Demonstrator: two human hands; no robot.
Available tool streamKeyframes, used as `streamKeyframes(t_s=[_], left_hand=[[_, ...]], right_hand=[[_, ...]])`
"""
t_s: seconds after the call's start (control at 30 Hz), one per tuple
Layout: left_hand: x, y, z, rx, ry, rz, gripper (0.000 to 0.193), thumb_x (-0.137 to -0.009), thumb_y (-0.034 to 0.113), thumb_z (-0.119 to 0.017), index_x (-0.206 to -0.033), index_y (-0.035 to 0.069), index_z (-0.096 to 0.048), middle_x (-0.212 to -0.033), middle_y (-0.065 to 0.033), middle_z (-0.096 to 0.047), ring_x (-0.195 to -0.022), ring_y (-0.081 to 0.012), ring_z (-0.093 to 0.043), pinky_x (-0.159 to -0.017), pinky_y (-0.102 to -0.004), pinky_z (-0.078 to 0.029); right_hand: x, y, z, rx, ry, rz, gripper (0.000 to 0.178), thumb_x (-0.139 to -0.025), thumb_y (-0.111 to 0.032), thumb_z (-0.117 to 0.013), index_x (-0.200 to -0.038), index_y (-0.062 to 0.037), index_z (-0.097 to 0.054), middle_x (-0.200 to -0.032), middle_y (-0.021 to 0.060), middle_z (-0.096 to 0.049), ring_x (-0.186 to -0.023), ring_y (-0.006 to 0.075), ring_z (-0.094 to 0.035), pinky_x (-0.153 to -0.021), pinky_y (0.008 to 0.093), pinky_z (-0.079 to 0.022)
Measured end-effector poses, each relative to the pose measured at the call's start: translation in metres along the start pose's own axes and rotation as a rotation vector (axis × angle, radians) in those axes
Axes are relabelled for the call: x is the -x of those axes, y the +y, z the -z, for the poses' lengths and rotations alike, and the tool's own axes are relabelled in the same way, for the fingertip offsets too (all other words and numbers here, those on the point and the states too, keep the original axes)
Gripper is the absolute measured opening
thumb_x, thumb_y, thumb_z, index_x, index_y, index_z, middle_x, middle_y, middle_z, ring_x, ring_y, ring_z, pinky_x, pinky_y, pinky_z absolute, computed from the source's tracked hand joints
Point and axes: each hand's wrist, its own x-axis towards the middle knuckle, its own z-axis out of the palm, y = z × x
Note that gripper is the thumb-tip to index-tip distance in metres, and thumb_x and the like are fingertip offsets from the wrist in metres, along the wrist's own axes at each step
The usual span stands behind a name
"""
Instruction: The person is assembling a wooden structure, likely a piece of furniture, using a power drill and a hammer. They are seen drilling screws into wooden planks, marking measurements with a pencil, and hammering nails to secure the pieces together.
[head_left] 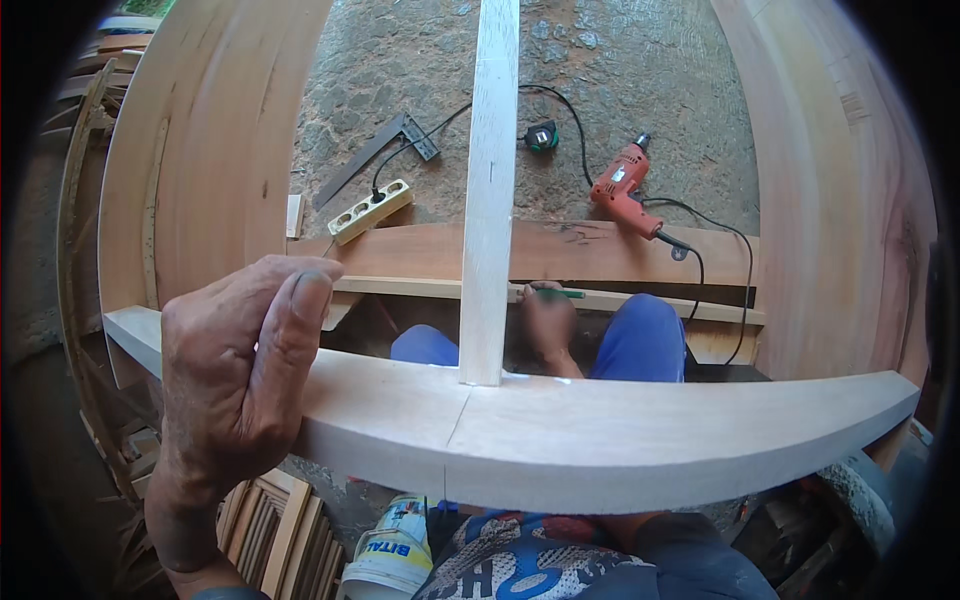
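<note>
A pale curved board spans the view in front of me. A straight slat meets its middle, near a thin dark line across the board. My left hand is raised over the board's left part, fingers curled and thumb pressed to the index finger. What it pinches, if anything, is hidden. Beyond the board, low between my knees and just right of the slat, my right hand is closed around a green pencil. It is beside a narrow wooden rail. The board hides part of the right forearm.
Wide wooden panels stand at left and right. On the rough ground lie a red corded drill, a power strip, a try square and a tape measure. A white bucket and stacked wood strips are below.
</note>
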Motion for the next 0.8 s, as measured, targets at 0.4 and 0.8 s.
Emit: streamKeyframes(t_s=[0.4, 0.8], left_hand=[[-0.009, -0.003, 0.005, -0.006, -0.081, -0.031, 0.025, -0.095, 0.013, -0.060, -0.100, -0.009, -0.070, -0.065, -0.0124, -0.065, -0.054, -0.0216, -0.065, -0.052, -0.0321, -0.052], [-0.015, -0.006, 0.009, -0.056, -0.190, -0.110, 0.029, -0.097, 0.019, -0.051, -0.105, -0.002, -0.069, -0.072, -0.0113, -0.069, -0.058, -0.0205, -0.065, -0.059, -0.0324, -0.052]], right_hand=[[0.005, -0.011, -0.005, 0.020, 0.047, 0.017, 0.013, -0.096, -0.007, -0.068, -0.106, 0.0008, -0.064, -0.097, 0.0077, -0.068, -0.083, 0.0142, -0.069, -0.074, 0.0266, -0.058], [0.004, -0.018, 0.007, 0.046, 0.011, -0.026, 0.013, -0.096, -0.006, -0.068, -0.105, 0.0015, -0.064, -0.095, 0.0082, -0.068, -0.083, 0.0138, -0.069, -0.076, 0.0274, -0.059]])
